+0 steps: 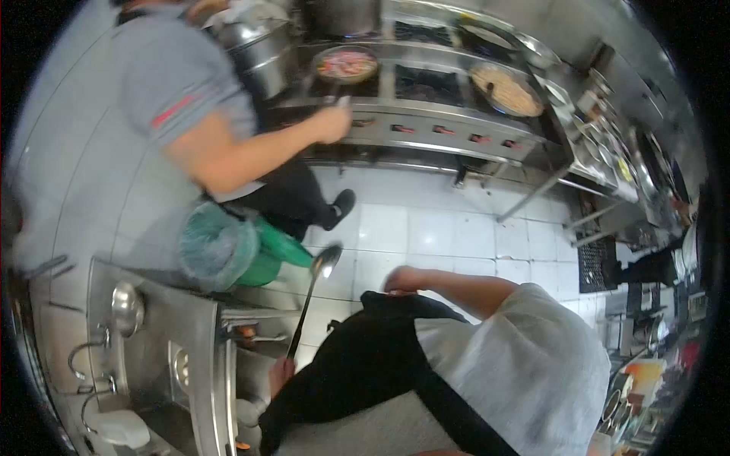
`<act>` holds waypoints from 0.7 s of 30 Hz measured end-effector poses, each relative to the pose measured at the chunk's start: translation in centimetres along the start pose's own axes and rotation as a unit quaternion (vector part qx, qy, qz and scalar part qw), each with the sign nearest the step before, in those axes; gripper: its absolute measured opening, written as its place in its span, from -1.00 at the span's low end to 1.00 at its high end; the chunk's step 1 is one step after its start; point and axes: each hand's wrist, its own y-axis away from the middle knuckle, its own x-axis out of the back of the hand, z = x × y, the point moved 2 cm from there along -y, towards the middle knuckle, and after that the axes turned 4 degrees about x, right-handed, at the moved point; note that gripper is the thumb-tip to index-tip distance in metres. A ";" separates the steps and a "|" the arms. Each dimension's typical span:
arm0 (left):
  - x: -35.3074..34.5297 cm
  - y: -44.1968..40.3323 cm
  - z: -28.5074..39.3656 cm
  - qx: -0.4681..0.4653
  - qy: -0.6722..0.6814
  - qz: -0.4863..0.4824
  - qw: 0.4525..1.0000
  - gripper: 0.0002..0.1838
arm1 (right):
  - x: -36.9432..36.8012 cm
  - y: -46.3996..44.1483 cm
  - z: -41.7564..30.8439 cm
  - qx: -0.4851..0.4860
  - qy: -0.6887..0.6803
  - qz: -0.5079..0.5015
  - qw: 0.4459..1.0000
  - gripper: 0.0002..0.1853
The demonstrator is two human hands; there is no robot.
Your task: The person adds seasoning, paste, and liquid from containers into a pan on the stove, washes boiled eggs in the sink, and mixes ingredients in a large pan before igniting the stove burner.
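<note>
My left hand [282, 375] is closed around the dark handle end of a long ladle [305, 311]. The ladle's shiny metal bowl [327, 261] points away from me, over the tiled floor beside a green bin. My right hand [404, 280] is at the front of my black apron [342, 368], its fingers curled in. Whether anything is inside those fingers cannot be seen.
A co-worker in a grey shirt [179, 68] holds a pan of chopped food [347, 64] on the stove [426, 140]. Another pan [506, 91] sits farther right. A lined bin [220, 243] and steel sink counter [163, 296] are at left.
</note>
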 end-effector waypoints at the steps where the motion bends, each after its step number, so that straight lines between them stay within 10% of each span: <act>1: -5.3 -5.6 -1.7 -0.126 -0.012 -0.003 0.992 -0.80 | 5.0 0.8 -6.6 -0.260 -0.295 -0.039 0.919 -0.69; 2: -6.7 -8.7 8.2 -0.318 -0.117 0.074 0.938 -0.79 | 8.5 2.0 -9.0 -0.230 -0.362 -0.002 0.903 -0.63; 4: -10.0 -13.7 20.8 -0.095 0.130 -0.181 0.970 -0.71 | 12.4 3.7 -8.3 -0.170 -0.480 0.111 0.853 -0.54; 8: -19.8 -18.5 36.5 -0.062 0.374 -0.388 0.840 -0.72 | 19.9 9.5 -5.9 -0.046 -0.584 0.415 0.696 -0.57; 12: -26.6 -21.1 45.4 -0.154 0.084 -0.496 0.851 -0.65 | 23.0 17.8 -1.4 -0.099 -0.509 0.638 0.570 -0.68; 15: -30.3 -27.7 48.2 -0.388 -0.038 -0.348 0.853 -0.65 | 24.9 27.1 2.9 -0.202 -0.451 0.670 0.554 -0.72; 21: -31.2 -39.9 62.2 -0.419 -0.071 -0.080 0.901 -0.42 | 34.9 46.2 10.8 -0.507 0.166 0.558 0.636 -0.73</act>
